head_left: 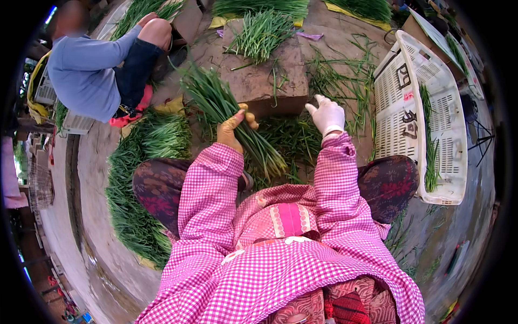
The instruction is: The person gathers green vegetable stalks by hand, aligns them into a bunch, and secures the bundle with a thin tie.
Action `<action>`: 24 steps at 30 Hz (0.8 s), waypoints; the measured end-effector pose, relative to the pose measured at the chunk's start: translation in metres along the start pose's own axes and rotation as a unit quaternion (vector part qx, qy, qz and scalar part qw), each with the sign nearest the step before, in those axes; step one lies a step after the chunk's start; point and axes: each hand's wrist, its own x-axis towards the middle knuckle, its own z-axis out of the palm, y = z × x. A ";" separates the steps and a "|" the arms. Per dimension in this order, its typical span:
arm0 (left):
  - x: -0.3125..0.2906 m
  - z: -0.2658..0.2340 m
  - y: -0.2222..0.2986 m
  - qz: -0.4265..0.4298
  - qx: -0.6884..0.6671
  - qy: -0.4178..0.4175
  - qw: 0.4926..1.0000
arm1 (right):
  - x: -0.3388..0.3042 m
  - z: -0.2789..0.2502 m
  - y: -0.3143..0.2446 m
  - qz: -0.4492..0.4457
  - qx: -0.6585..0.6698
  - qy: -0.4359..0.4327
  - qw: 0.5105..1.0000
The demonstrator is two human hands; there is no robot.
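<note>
A bunch of long green chives is gripped in my left hand. Its leaf tips point up and left, and the paler stem ends hang down to the right above my lap. My right hand, in a white glove, is raised near the right corner of a low brown block. Its thumb and forefinger are apart, and nothing shows between them. A smaller pile of chives lies on the far part of the block. Loose trimmed leaves cover the ground between the block and my lap.
To the right stands a white slatted plastic crate with some leaves in it. A long heap of chives curves along my left side. Another person in a blue top sits at the upper left. More chives lie at the far edge.
</note>
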 end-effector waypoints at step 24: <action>-0.015 0.023 -0.025 -0.150 0.308 -0.111 0.933 | -0.026 -0.022 -0.079 -0.312 0.040 0.210 0.926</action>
